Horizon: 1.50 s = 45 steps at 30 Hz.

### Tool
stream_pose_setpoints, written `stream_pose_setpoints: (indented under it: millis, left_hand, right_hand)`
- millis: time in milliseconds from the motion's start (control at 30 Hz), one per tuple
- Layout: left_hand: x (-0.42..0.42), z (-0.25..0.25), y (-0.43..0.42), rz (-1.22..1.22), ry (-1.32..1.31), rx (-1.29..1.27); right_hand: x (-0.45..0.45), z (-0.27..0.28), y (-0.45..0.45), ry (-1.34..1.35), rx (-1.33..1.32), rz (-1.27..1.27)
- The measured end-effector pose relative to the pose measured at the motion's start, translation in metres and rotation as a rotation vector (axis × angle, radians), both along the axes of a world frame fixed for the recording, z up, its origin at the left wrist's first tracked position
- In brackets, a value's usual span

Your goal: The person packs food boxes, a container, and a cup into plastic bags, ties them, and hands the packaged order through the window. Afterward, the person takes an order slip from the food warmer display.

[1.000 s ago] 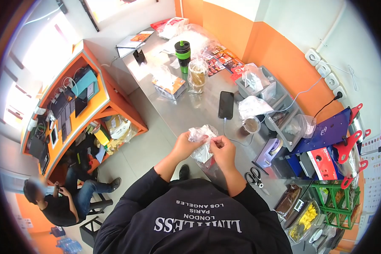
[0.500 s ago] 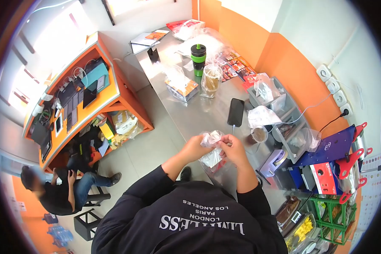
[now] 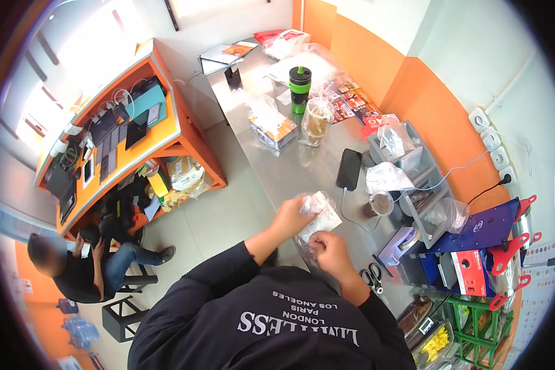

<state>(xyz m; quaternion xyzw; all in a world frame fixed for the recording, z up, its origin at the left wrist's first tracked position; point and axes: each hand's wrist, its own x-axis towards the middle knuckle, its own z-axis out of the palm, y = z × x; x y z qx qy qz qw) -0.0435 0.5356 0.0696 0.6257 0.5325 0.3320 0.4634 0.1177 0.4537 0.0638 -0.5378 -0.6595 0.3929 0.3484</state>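
My left hand [image 3: 296,217] is closed on the gathered top of a clear plastic bag [image 3: 307,230] at the near edge of the metal table. A white printed paper slip [image 3: 327,211] lies against the bag beside my left fingers. My right hand [image 3: 330,250] sits lower, its fingers curled in at the lower part of the bag; the exact grip is partly hidden. What is inside the bag cannot be made out. Scissors [image 3: 372,277] with black handles lie to the right of my right wrist.
On the metal table [image 3: 271,179] are a phone [image 3: 349,168] on a cable, a lidded cup [image 3: 379,203], a tape dispenser [image 3: 401,243], a grey organizer [image 3: 422,209], a wrapped box [image 3: 274,132] and a green-black tumbler [image 3: 300,89]. Another person [image 3: 80,271] sits at left near an orange desk [image 3: 194,132].
My right hand has moved down from the bag's top to its lower part. The paper slip now shows more fully at my left fingers. The scissors have come into sight.
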Motion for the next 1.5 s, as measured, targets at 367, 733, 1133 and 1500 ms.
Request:
stream_pose_setpoints:
  millis: [367,733,1133,1500]
  left_hand:
    - [-0.066,0.021,-0.024,-0.043,-0.113,0.210]
    - [-0.273,-0.078,-0.114,0.559,0.015,-0.050]
    - [-0.388,-0.085,-0.061,0.655,0.115,-0.160]
    - [-0.421,-0.047,0.108,0.522,0.265,-0.078]
  right_hand:
    - [0.029,-0.108,-0.029,0.092,0.154,-0.237]
    - [-0.061,-0.121,0.112,-0.128,0.235,-0.357]
    - [-0.062,0.189,0.272,-0.460,-0.116,0.131]
    - [-0.254,-0.083,0.790,-1.135,-0.475,0.150]
